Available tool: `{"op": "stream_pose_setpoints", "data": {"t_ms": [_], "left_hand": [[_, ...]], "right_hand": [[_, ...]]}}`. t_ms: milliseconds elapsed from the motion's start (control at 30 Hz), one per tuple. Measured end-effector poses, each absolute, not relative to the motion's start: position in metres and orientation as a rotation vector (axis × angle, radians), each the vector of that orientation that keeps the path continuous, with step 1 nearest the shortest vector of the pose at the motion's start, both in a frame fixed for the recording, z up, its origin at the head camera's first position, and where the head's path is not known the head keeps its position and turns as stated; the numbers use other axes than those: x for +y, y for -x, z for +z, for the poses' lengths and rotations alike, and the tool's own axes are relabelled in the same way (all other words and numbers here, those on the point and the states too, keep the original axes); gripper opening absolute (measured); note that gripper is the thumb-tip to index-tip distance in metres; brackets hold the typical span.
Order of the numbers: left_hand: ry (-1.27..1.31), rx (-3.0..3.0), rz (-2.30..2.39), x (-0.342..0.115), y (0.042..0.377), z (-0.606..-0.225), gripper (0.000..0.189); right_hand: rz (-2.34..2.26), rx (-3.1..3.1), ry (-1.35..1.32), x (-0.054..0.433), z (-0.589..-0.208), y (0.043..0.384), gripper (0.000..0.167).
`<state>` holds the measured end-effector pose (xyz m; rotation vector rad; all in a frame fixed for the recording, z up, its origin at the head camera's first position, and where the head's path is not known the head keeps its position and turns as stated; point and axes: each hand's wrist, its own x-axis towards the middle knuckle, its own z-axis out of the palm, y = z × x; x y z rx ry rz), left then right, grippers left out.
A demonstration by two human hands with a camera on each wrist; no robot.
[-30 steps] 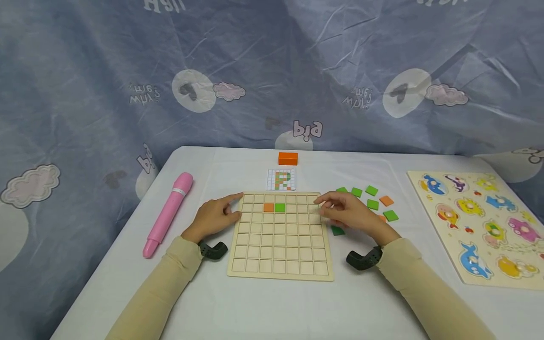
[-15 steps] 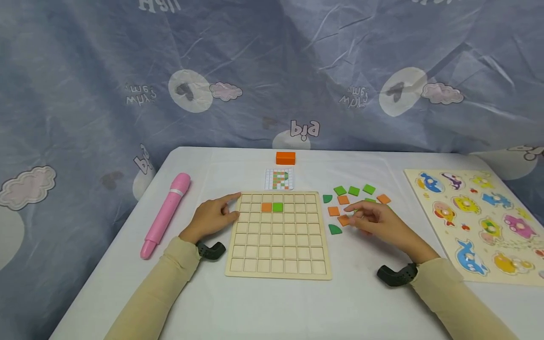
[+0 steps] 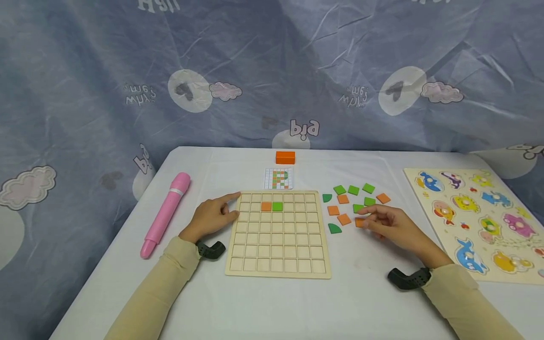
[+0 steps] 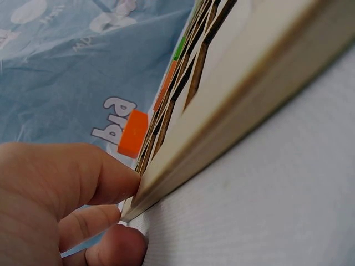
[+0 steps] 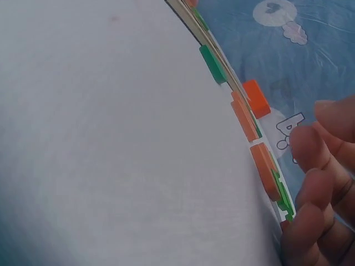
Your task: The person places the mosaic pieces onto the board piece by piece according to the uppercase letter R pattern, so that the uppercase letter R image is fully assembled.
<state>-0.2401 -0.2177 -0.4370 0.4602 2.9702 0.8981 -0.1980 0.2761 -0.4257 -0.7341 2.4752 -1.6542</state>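
A wooden grid board (image 3: 277,241) lies in front of me with an orange tile (image 3: 266,206) and a green tile (image 3: 277,206) side by side in its second row. My left hand (image 3: 210,218) rests its index finger and thumb against the board's left edge near the far corner; the left wrist view shows fingertips on the wooden rim. Over the loose tiles to the right is my right hand (image 3: 388,224), its fingertips right at an orange tile (image 3: 359,222) that they partly cover. In the right wrist view thumb and index finger (image 5: 308,144) stand apart with nothing between them.
Loose green squares (image 3: 339,189), orange squares (image 3: 333,210) and green quarter-round pieces (image 3: 335,228) lie right of the board. Behind it are a pattern card (image 3: 279,179) and an orange block (image 3: 285,157). A pink pen-shaped object (image 3: 165,215) lies left, an animal puzzle board (image 3: 476,226) right.
My right hand has moved from the board's right edge rightward over the loose tiles, uncovering several orange and green pieces. The left hand stays at the board's edge.
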Motion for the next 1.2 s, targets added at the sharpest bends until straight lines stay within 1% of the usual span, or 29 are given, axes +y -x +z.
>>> {"op": "stream_pose_setpoints", "data": {"t_ms": [233, 533, 933, 1200], "left_hand": [[-0.468, 2.963, 0.91, -0.2187, 0.2402, -0.4383, 0.059], [-0.455, 2.973, 0.894, -0.2204, 0.2421, -0.4403, 0.06], [-0.47, 2.976, 0.902, -0.2199, 0.2422, -0.4412, 0.06], [-0.458, 2.966, 0.905, -0.2178, 0.2422, -0.4391, 0.06]], "right_hand": [[-1.668, 2.458, 0.752, 0.2787, -0.4297, 0.1991, 0.024], [-1.537, 2.579, 0.54, 0.2775, -0.4294, 0.1978, 0.029], [-1.348, 2.71, 0.326, 0.2746, -0.427, 0.1973, 0.033], [-1.276, 2.756, 0.291, 0.2727, -0.4266, 0.1959, 0.031]]}}
